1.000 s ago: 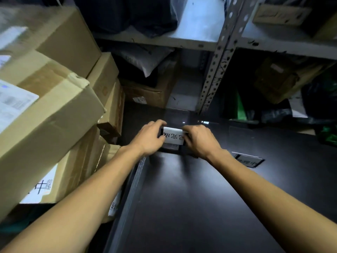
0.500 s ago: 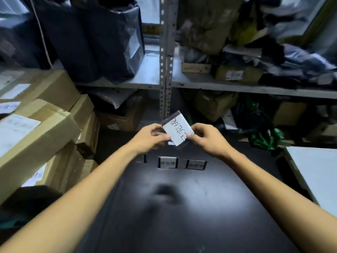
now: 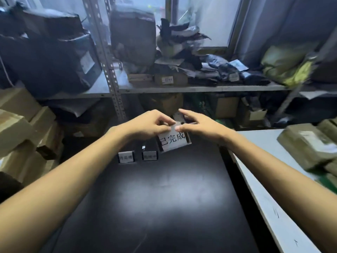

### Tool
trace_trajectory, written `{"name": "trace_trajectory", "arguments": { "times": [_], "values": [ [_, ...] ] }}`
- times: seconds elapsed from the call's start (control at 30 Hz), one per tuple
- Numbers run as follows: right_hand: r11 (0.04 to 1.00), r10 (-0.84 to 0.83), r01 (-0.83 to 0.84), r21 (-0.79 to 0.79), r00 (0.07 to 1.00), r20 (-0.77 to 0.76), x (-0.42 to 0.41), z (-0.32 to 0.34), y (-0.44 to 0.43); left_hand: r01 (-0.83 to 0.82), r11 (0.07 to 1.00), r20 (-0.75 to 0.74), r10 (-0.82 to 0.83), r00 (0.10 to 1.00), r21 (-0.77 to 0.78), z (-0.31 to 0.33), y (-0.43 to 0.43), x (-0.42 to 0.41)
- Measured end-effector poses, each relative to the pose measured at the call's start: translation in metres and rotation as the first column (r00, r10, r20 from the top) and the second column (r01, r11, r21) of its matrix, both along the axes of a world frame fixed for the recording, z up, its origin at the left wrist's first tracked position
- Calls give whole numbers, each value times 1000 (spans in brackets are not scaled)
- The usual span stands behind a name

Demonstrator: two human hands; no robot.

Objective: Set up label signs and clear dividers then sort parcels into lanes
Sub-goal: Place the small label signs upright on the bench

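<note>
Head view: both bare arms reached out over a black worktop, hands meeting at its far end.
Left hand: the left hand was curled, thumb and fingertips pinching the upper left edge of a label sign.
Right hand: the right hand had its fingers loosely spread, thumb pressed on the sign's top edge; how the other fingers sat behind the sign could not be made out.
Label sign: a white card printed 已完成 in a clear holder, held tilted, its right end raised, above the worktop's far edge. Whether its lower corner touched the worktop was not clear.
Standing signs: two smaller label signs stood upright side by side on the worktop, one at left, one at right, just beside the held sign's lower left corner. Their print was too blurred to read.
White worktop: a white worktop ran along the right, carrying brown wrapped parcels, blurred.
Cardboard boxes: a stack of cardboard boxes leaned at the left, beside the black worktop.
Shelving: a metal shelf rack stood behind, its shelves crammed with dark bagged parcels, small boxes and loose packaging.
</note>
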State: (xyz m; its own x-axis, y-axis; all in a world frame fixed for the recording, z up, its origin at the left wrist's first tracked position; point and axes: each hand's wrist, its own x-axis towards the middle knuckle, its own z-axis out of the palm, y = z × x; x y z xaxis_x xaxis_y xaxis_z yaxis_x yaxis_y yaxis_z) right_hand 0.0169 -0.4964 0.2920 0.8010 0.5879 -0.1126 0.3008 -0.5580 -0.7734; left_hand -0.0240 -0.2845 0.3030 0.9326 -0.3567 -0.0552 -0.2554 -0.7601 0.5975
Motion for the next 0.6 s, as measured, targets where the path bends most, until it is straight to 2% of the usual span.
{"name": "trace_trajectory", "arguments": {
  "times": [0.03,0.1,0.3,0.43,0.53,0.6],
  "values": [
    [998,58,-58,-11,997,-41,1,2,-6,35,999,25,-35,999,12,4,-8,3],
    [989,137,-138,-53,990,-30,2,-1,-13,83,996,47,-84,995,16,9,-17,9],
    [964,172,-148,-222,981,92,31,-13,-27,126,990,78,-130,988,63,-2,-33,48],
    [902,184,-95,-421,967,174,57,-16,-31,66,998,71,-66,995,0,-25,-34,75],
    [912,160,-65,-404,965,206,75,-33,-35,-29,992,40,35,999,-125,-50,-32,90],
    [920,149,-59,-386,967,208,83,-50,-37,-76,989,-9,76,997,-126,-67,-27,94]
  ]
}}
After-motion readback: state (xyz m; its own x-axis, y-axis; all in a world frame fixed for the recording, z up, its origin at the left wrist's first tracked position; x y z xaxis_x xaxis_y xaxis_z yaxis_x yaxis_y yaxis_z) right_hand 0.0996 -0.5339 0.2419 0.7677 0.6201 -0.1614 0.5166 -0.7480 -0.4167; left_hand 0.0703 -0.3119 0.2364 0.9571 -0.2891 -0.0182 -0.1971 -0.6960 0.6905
